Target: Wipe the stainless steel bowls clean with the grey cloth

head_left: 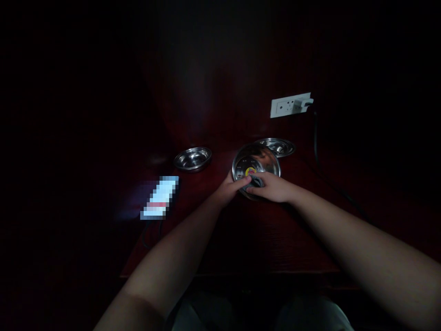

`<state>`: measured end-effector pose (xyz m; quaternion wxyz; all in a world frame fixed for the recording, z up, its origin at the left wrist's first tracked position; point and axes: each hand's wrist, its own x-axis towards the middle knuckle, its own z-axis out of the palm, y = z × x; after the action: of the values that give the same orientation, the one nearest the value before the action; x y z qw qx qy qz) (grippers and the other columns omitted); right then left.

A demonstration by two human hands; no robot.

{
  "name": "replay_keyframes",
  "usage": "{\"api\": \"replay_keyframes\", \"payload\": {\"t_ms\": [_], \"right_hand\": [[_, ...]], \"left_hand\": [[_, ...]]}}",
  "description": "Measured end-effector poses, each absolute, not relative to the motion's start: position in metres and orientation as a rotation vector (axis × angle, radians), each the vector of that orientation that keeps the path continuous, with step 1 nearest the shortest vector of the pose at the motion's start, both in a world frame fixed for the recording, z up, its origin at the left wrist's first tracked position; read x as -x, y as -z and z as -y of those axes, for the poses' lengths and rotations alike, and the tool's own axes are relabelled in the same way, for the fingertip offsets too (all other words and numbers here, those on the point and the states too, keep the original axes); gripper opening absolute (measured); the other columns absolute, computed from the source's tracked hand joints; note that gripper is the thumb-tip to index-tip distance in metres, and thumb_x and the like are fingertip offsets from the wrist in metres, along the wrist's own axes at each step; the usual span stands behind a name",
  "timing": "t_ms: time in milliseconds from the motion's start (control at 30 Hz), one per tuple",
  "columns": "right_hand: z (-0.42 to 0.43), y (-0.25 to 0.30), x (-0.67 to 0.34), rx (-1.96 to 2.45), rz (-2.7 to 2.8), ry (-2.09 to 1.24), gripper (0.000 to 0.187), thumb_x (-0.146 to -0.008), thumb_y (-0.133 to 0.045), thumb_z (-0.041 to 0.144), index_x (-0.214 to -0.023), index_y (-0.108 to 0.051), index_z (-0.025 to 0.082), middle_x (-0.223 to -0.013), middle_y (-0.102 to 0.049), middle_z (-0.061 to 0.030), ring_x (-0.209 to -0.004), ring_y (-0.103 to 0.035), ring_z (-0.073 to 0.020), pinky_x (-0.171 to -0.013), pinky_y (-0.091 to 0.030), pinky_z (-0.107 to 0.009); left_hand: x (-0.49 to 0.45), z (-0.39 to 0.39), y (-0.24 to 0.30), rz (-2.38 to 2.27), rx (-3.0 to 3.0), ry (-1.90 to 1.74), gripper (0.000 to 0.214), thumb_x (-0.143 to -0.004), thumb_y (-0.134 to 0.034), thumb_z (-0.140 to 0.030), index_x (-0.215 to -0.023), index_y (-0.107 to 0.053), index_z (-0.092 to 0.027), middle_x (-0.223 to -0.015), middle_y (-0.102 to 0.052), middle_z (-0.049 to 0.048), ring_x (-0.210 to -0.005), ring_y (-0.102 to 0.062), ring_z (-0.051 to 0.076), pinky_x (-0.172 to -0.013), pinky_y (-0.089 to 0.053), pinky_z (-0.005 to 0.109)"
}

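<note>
A shiny steel bowl is tilted with its inside toward me, above the dark red table. My left hand grips its lower left rim, the thumb lying over the inside. Inside the bowl, my right hand has its fingers closed on a small dark grey pad; whether it is a cloth or a scrubber I cannot tell. A round yellow and red sticker shows on the bowl's inner surface, just beyond the fingers.
Another steel bowl stands to the left; a steel dish sits behind the held bowl, partly covered. A lit, pixelated phone-like screen lies at left. On the wall, an outlet holds a plug with a dark cord. Surroundings are very dark.
</note>
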<state>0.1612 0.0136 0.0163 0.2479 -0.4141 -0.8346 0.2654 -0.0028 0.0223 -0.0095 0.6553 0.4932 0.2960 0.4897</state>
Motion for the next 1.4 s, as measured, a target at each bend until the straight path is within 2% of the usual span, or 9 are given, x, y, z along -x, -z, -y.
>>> {"api": "replay_keyframes", "payload": {"t_ms": [233,533,667,867,1033,1200,1400], "right_hand": [[-0.016,-0.013,-0.163,1.230,2.335,-0.577,0.034,-0.078,-0.057,0.034,-0.108,-0.061,0.019,-0.098,-0.067,-0.0064,-0.087,-0.061,-0.0209,-0.080,-0.045,-0.033],[-0.022,-0.009,-0.168,1.356,2.352,-0.239,0.039,-0.074,-0.061,0.031,-0.112,-0.061,0.020,-0.109,-0.065,-0.0102,-0.102,-0.058,-0.0262,-0.093,-0.040,-0.038],[-0.020,-0.010,-0.168,1.323,2.380,-0.324,0.043,-0.076,-0.059,0.034,-0.117,-0.059,0.021,-0.110,-0.066,-0.0100,-0.101,-0.059,-0.0261,-0.090,-0.043,-0.036],[-0.015,-0.015,-0.166,1.251,2.413,-0.458,0.041,-0.077,-0.058,0.035,-0.115,-0.059,0.021,-0.104,-0.067,-0.0079,-0.090,-0.061,-0.0230,-0.081,-0.045,-0.033],[-0.013,-0.017,-0.165,1.226,2.410,-0.563,0.033,-0.076,-0.058,0.035,-0.104,-0.062,0.018,-0.095,-0.068,-0.0075,-0.083,-0.061,-0.0211,-0.076,-0.046,-0.032],[-0.009,-0.020,-0.164,1.129,2.430,-0.644,0.029,-0.077,-0.058,0.032,-0.102,-0.062,0.017,-0.095,-0.068,-0.0065,-0.083,-0.061,-0.0200,-0.078,-0.045,-0.032],[-0.007,-0.023,-0.164,1.057,2.428,-0.720,0.030,-0.077,-0.058,0.031,-0.103,-0.061,0.017,-0.096,-0.068,-0.0058,-0.085,-0.061,-0.0197,-0.079,-0.046,-0.032]], "left_hand": [[0.001,-0.022,0.008,-0.680,-1.048,-1.111,0.039,-0.062,-0.072,-0.026,-0.098,-0.063,-0.012,-0.108,-0.066,0.0107,-0.109,-0.057,0.027,-0.098,-0.039,0.042],[0.000,-0.024,0.010,-0.663,-0.996,-1.122,0.042,-0.062,-0.072,-0.023,-0.101,-0.062,-0.015,-0.108,-0.067,0.0088,-0.106,-0.059,0.026,-0.096,-0.041,0.041],[0.001,-0.027,0.014,-0.667,-0.986,-1.114,0.042,-0.063,-0.072,-0.025,-0.102,-0.062,-0.014,-0.106,-0.067,0.0095,-0.102,-0.060,0.025,-0.094,-0.042,0.041],[0.001,-0.024,0.011,-0.679,-0.986,-1.123,0.038,-0.066,-0.071,-0.029,-0.099,-0.063,-0.013,-0.108,-0.067,0.0101,-0.103,-0.060,0.025,-0.095,-0.042,0.041],[0.000,-0.023,0.010,-0.652,-0.990,-1.153,0.035,-0.068,-0.069,-0.032,-0.097,-0.063,-0.013,-0.108,-0.067,0.0100,-0.109,-0.057,0.026,-0.098,-0.041,0.040],[0.000,-0.026,0.011,-0.667,-0.960,-1.153,0.037,-0.071,-0.066,-0.037,-0.097,-0.063,-0.011,-0.098,-0.070,0.0107,-0.103,-0.061,0.026,-0.098,-0.041,0.042],[0.000,-0.027,0.012,-0.673,-0.930,-1.139,0.040,-0.073,-0.063,-0.040,-0.100,-0.063,-0.011,-0.096,-0.070,0.0107,-0.095,-0.064,0.025,-0.095,-0.043,0.042]]}}
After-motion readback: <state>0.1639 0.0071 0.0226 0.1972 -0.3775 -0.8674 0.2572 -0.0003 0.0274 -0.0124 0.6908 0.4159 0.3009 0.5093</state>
